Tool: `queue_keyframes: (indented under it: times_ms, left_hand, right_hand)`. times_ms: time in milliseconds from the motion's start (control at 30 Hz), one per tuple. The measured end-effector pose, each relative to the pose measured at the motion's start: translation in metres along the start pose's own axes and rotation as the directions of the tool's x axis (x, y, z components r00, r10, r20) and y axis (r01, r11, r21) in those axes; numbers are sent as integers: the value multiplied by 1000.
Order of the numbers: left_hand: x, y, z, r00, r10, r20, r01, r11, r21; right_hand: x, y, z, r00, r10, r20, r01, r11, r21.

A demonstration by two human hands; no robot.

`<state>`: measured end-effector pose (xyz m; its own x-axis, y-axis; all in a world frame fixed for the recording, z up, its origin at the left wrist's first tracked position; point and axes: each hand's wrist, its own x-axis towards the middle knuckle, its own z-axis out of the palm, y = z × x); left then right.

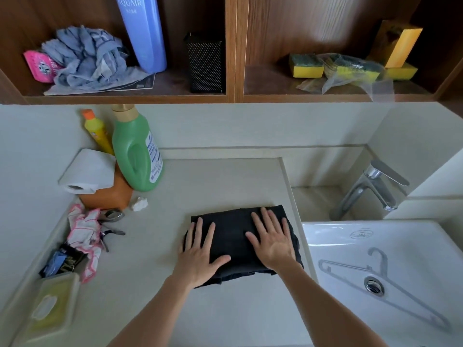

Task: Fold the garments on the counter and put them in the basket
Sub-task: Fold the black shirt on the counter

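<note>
- A black garment [235, 236], folded into a compact rectangle, lies on the pale counter [213, 181], toward its right side and just left of the raised edge that borders the sink [413, 236].
- The left hand [200, 256] lies palm down on the garment's near-left part, fingers straight and spread, thumb stretched out to the right over the fabric; it grips nothing.
- The right hand [273, 239] lies flat on the garment's right half, fingers fanned out toward the far edge; it presses with an open palm and pinches no fabric.
- Both forearms reach in from the near edge, and the two hands are apart, with a strip of black cloth showing between them.
- A translucent hanger [383, 264] lies in the white sink, crossing over the drain, and a chrome faucet [373, 189] stands on the far side of the basin.
- At the counter's far left stand a green bottle [136, 154] and, behind it, a yellow bottle [97, 131] with an orange cap.
- A toilet roll [87, 171] rests on top of an orange container [110, 194] just left of the green bottle.
- Nearer on the left lie a crumpled pink-and-white cloth [84, 229] and a lidded wipes box [52, 306].
- On the wooden shelf above, the left bay holds a heap of grey cloth [85, 58], a tall blue bottle [144, 33] and a black mesh holder [205, 63].
- The right bay holds yellow-and-green sponges [305, 66], some in a clear bag, and a yellow box [398, 43].
</note>
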<state>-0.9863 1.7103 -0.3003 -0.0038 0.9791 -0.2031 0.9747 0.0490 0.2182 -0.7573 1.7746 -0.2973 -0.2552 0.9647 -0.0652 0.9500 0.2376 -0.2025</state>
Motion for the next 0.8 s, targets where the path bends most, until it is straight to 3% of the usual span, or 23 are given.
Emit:
queue_keyframes:
  times_ms: [67, 167, 333, 400, 467, 533, 600, 633, 700, 733, 800]
  left_hand:
    - [-3, -5, -2, 997, -68, 32, 69, 997, -28]
    - [-3, -4, -6, 977, -187, 102, 197, 975, -100]
    - [-12, 10, -19, 951, -216, 223, 268, 932, -244]
    - [-19, 13, -20, 961, -173, 215, 247, 888, -388]
    - [-31, 18, -22, 976, -170, 138, 218, 695, -685]
    - [-42, 25, -28, 955, -289, 70, 170, 341, -924]
    - [-52, 33, -38, 894, -405, 191, 185, -53, -981]
    - [-56, 36, -41, 882, -371, 292, 231, -201, -952]
    - [-65, 47, -51, 897, -185, 402, 330, -327, -886]
    - [-70, 55, -55, 897, -130, 422, 360, -340, -869]
    - [-73, 65, -52, 889, -196, 414, 356, -272, -894]
  right_hand:
    - [-2, 14, 3, 987, 161, 1, -161, 987, 23]
    - [-3, 24, 5, 962, 271, -21, -268, 960, 78]
    - [-2, 35, -1, 968, 249, 25, -248, 943, 223]
    - [-3, 37, -7, 976, 212, 49, -217, 934, 283]
    - [-5, 41, -8, 977, 205, 52, -210, 907, 366]
    - [-9, 46, -4, 978, 204, 28, -196, 875, 443]
    - [-11, 49, 0, 982, 190, -5, -166, 870, 465]
    - [-11, 50, 1, 983, 182, -15, -155, 873, 462]
    - [-10, 54, 4, 986, 168, -11, -146, 883, 446]
    - [-10, 57, 7, 987, 158, -8, -139, 890, 434]
    - [-10, 57, 9, 991, 134, -10, -118, 904, 411]
